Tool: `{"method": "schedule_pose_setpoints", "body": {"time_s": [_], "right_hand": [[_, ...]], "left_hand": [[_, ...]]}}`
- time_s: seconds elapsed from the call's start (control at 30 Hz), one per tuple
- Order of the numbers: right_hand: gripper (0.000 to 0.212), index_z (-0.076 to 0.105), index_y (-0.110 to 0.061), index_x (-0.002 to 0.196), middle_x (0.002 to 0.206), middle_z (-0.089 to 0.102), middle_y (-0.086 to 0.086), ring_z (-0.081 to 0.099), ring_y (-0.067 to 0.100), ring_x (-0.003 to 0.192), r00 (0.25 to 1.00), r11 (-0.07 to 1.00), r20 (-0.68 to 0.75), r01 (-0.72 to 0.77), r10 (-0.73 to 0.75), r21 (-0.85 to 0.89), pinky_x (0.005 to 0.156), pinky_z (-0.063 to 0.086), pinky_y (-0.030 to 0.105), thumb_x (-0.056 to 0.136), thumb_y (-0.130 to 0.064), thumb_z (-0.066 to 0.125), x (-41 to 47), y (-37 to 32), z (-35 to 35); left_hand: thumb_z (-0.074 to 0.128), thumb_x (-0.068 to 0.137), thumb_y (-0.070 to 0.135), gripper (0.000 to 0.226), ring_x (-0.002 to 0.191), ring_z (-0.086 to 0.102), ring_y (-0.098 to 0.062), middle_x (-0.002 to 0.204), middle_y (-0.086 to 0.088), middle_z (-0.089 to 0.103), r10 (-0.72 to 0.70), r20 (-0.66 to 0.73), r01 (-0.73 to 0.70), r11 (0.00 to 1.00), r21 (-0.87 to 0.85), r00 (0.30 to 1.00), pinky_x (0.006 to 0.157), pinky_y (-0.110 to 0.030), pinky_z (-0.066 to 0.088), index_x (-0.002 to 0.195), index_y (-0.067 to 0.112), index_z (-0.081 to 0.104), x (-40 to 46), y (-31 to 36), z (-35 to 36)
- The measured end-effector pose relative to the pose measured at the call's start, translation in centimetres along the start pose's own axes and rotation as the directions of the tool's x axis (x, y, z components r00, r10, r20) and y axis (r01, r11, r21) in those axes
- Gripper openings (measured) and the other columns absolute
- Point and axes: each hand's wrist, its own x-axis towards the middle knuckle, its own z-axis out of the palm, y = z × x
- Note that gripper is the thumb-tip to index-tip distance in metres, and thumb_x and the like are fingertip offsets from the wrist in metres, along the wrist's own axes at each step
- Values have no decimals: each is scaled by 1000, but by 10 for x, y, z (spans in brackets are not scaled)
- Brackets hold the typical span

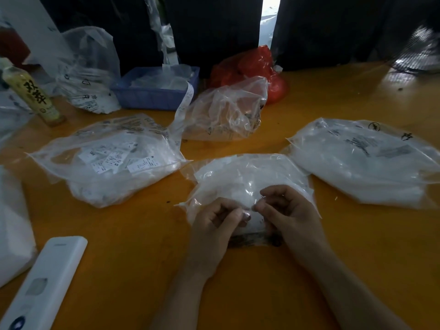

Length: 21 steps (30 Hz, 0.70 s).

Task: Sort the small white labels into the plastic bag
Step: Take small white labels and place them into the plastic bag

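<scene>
Head view looks down on an orange table (133, 246) where 2 bare hands work at the near edge of the middle plastic bag (250, 177), and that bag is the landmark for everything else. It is clear, stuffed with white, and lies directly ahead of the person, its bulk running away from the hands toward the far side of the table, its long axis roughly left to right.

Both hands sit at the bag's near edge, almost touching each other. The left hand (214, 222) has its fingers curled, thumb and forefinger closed on a fold of clear film or something small and pale; I cannot tell which. The right hand (290, 210) is curled likewise, fingertips pinching at the same spot from the other side. Neither is clearly nearer; they meet at 1 point on the bag's near rim.

Whether that rim is the mouth or a sealed end is too blurred to say. My guess is that they are working the opening, so the coming move depends on the film parting toward the person.

Left of the middle bag lies a second bag (107, 160) showing small white labels (114, 159) printed with size marks. Right of it lies a third, full of white (364, 163). Beyond it sit a crumpled clear bag (226, 110), a blue tray (154, 91) and a red bag (257, 67). Near left of it lies a white remote-like device (45, 284).
</scene>
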Motion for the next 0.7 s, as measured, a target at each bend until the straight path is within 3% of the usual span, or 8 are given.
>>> {"method": "schedule_pose_setpoints", "body": {"time_s": [0.17, 0.23, 0.3, 0.43, 0.57, 0.7], "right_hand": [[36, 69, -37, 122, 92, 75, 4, 64, 13, 67, 997, 999, 77, -5, 8, -41, 62, 53, 22, 86, -38, 72, -2, -1, -3], [29, 72, -33, 117, 89, 74, 4, 60, 15, 66, 995, 1000, 95, -5, 7, -18, 61, 52, 23, 89, -40, 68, -4, -3, -3], [20, 76, -28, 100, 78, 69, 7, 57, 18, 62, 996, 1000, 91, 7, -4, -24, 57, 49, 25, 89, -43, 67, -4, -4, -4], [22, 73, -28, 78, 61, 62, 4, 53, 11, 53, 999, 994, 37, 2, 3, -110, 50, 42, 18, 89, -46, 66, -5, -3, -2], [24, 73, -31, 77, 62, 65, -2, 58, 10, 53, 1000, 986, 1, 5, -5, -170, 48, 43, 16, 84, -52, 66, -6, -3, 2], [19, 74, -25, 91, 80, 72, -10, 67, 4, 68, 996, 970, 31, 93, -89, -223, 56, 48, 11, 87, -41, 66, -8, -2, 5]], "left_hand": [[61, 96, 38, 22, 95, 75, -24, 95, -7, 77, 4, -53, -4, 1000, -10, 999, 82, -31, 60, 95, 22, 76, -1, -2, 0], [63, 96, 39, 22, 94, 75, -21, 95, -4, 77, 11, -38, -9, 999, 31, 999, 82, -29, 61, 95, 23, 76, -1, -2, 0], [63, 96, 40, 22, 94, 75, -19, 94, -3, 78, 27, -25, -25, 998, 57, 999, 82, -27, 61, 95, 22, 76, -2, -2, 0], [64, 94, 42, 24, 95, 75, -20, 95, -4, 78, 13, -40, -11, 999, 32, 999, 82, -30, 61, 94, 22, 76, -2, -3, 1], [63, 90, 53, 26, 99, 77, -16, 104, 2, 80, -38, -35, 39, 999, 14, 999, 84, -30, 62, 101, 32, 76, -1, -1, 2], [72, 90, 49, 17, 94, 77, -12, 100, 7, 79, 29, -13, -27, 993, 115, 999, 81, -22, 61, 104, 39, 78, -1, -2, 0]]}}
